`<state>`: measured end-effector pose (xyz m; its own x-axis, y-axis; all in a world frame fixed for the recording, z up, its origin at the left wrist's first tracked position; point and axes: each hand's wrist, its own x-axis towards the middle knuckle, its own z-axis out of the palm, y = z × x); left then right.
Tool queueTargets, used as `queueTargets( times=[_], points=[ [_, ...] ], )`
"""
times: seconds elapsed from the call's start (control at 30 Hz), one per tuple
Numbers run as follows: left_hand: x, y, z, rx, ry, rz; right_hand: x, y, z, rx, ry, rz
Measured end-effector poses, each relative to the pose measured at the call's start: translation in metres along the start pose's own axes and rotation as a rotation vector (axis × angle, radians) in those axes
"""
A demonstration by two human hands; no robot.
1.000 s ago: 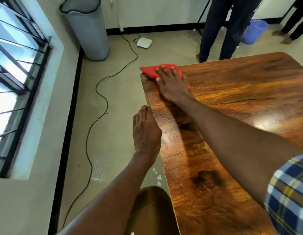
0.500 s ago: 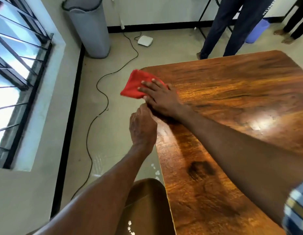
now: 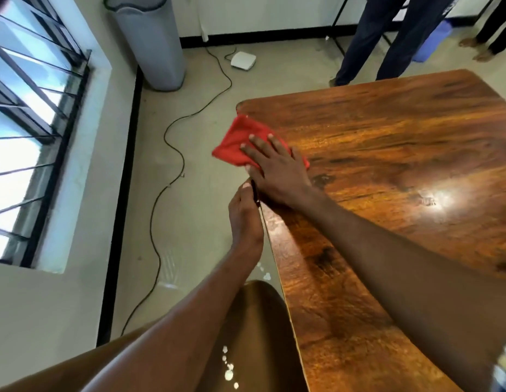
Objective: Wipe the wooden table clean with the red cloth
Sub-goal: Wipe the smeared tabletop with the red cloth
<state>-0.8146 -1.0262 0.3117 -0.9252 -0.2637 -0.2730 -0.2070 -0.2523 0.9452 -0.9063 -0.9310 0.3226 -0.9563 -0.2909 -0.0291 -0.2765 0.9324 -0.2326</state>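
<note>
The glossy wooden table [image 3: 387,154] fills the right side of the view, its left edge running down the middle. The red cloth [image 3: 240,140] lies at that left edge near the far corner, half hanging over the floor. My right hand [image 3: 277,171] presses flat on the cloth's near part, fingers spread. My left hand [image 3: 244,219] is held edge-on against the table's left edge just below the cloth, fingers together and cupped; whether anything lies in it is hidden.
A grey bin [image 3: 150,41] stands at the far wall. A black cable [image 3: 167,193] snakes over the floor to a white box [image 3: 243,60]. A barred window [image 3: 25,114] is on the left. A person's legs [image 3: 379,43] stand beyond the table. White crumbs [image 3: 229,372] lie on my lap.
My right hand slid the cloth from the far corner toward me along the left edge, so it now overhangs. My left hand rose to meet the edge below it.
</note>
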Motion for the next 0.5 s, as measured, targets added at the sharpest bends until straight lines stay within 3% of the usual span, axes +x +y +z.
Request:
queueTargets(
  times=[0.1, 0.27, 0.5],
  points=[
    [-0.003, -0.003, 0.008, 0.059, 0.012, -0.015, -0.021, -0.001, -0.001, 0.011, -0.025, 0.003],
    [-0.01, -0.027, 0.003, 0.521, -0.045, 0.227, 0.057, -0.005, -0.008, -0.023, -0.03, 0.061],
    [-0.005, -0.041, 0.002, 0.586, 0.023, 0.292, 0.126, 0.022, -0.02, -0.061, 0.057, 0.213]
  ],
)
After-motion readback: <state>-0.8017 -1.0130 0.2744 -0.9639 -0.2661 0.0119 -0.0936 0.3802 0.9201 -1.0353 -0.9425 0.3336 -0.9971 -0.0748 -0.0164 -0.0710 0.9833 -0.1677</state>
